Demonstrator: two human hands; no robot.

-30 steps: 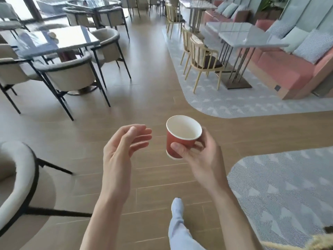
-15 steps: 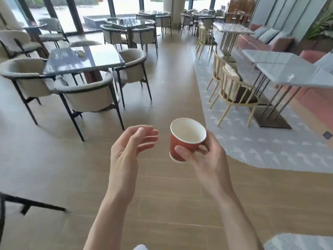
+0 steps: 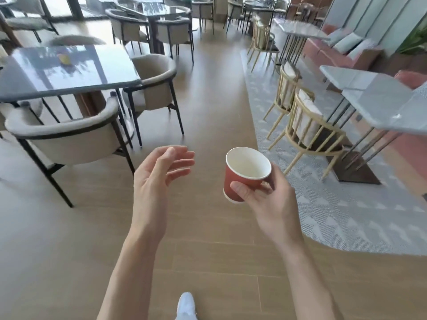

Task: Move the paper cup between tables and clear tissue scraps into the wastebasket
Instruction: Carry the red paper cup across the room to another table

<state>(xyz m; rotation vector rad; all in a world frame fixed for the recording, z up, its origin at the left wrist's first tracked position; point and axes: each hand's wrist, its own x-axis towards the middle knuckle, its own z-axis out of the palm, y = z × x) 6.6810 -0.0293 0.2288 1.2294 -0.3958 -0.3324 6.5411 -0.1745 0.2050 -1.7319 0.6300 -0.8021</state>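
1. Plainly, the right hand (image 3: 269, 202) grips a red paper cup (image 3: 245, 175) with thumb across its front wall and fingers curled round the far side; the cup is held in the air above the wooden floor (image 3: 208, 250), tilted a little, and its white inside looks empty.
2. Beside it, the left hand (image 3: 157, 179) holds nothing: fingers loosely extended and slightly curved, palm turned toward the cup, well apart from it.
3. At upper left stands a dark glossy table (image 3: 62, 70) with a small yellowish thing (image 3: 64, 58) on its top, too blurred to name; cream armchairs (image 3: 69, 137) with black legs ring it.
4. On the right, a grey patterned rug (image 3: 346, 204) carries pale wooden chairs (image 3: 307, 132) and a grey marble-look table (image 3: 388, 105).
5. A white shoe (image 3: 186, 306) shows at the bottom edge, on the floor between the two forearms.
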